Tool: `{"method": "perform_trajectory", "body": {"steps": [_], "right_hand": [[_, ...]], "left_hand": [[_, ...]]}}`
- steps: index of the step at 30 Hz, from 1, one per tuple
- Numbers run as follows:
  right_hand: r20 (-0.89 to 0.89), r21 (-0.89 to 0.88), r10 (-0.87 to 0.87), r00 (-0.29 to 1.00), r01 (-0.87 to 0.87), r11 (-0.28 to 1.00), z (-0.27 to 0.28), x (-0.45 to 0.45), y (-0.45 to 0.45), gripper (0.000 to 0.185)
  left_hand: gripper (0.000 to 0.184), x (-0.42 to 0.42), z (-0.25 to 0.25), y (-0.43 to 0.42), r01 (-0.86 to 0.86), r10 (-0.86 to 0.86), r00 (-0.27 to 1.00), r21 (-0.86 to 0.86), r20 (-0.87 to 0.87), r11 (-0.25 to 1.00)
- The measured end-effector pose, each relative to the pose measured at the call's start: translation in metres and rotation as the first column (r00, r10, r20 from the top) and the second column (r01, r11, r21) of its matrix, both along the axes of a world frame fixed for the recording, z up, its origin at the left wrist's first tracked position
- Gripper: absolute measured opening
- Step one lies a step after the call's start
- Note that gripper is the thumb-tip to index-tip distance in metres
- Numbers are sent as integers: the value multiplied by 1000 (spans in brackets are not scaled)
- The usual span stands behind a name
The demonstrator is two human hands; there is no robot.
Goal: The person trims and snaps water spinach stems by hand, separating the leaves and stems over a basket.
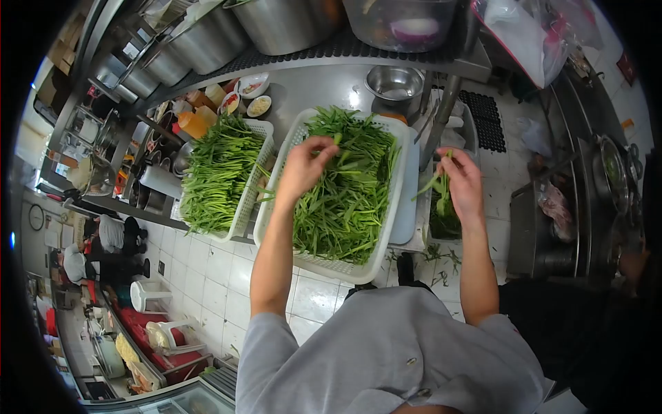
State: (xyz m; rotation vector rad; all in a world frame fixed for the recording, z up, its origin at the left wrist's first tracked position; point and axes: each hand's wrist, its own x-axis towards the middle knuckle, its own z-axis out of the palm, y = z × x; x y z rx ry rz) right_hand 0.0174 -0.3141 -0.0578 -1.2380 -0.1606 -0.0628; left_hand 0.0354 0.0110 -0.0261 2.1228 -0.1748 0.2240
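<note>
A large white basket point(383, 265) in front of me is heaped with leafy green vegetables point(341, 214) that look like water spinach. My left hand point(310, 165) is over the heap, thumb and fingers pinched on a small piece of green stem point(338, 139). To the right of the basket, my right hand point(462, 181) is raised, its fingers closed on a few leafy green stems point(440, 186) that hang down. Below that hand stands a container point(445, 224) with more greens inside. At the left, long green stems point(219, 176) lie bunched in a second white basket point(249, 210).
A steel shelf point(331, 61) with large pots point(283, 24) runs overhead. Sauce bottles point(193, 124) and a steel bowl point(394, 84) stand behind the baskets. A metal post point(441, 110) rises near my right hand. Scraps lie on the tiled floor point(314, 297). Other people point(103, 248) are at far left.
</note>
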Motion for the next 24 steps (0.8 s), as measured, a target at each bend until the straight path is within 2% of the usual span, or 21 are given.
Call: {"method": "perform_trajectory", "body": {"steps": [3,5,7,9,14,18,21,23,24], "right_hand": [[46,-228,68,997,-55,972,24,4,28,21],[98,-323,120,988,-82,943,45,5,55,19],[147,-390,184,972,-114,914,57,7,79,16],[280,-413,234,931,-103,905,74,8,101,17],[383,-473,280,880,-73,878,105,21,136,22],[353,-491,471,808,-269,829,112,33,147,25],[158,-503,525,837,-389,772,123,29,146,28],[190,-510,493,849,-344,788,121,26,146,30],[206,-512,477,855,-321,796,121,24,147,31]], "left_hand": [[27,-10,45,14,-54,51,998,-134,-31,990],[28,-13,59,20,-40,48,999,-279,21,959],[27,-20,78,20,-2,20,998,-316,56,949],[26,-26,90,16,13,15,996,-314,84,949],[23,-44,117,4,95,-43,986,-336,159,937],[24,-51,117,6,136,-67,982,-410,178,902],[25,-56,114,13,135,-50,981,-467,189,874],[27,-64,119,13,154,-42,975,-520,219,841],[32,-71,128,4,61,84,962,-504,260,862]]}}
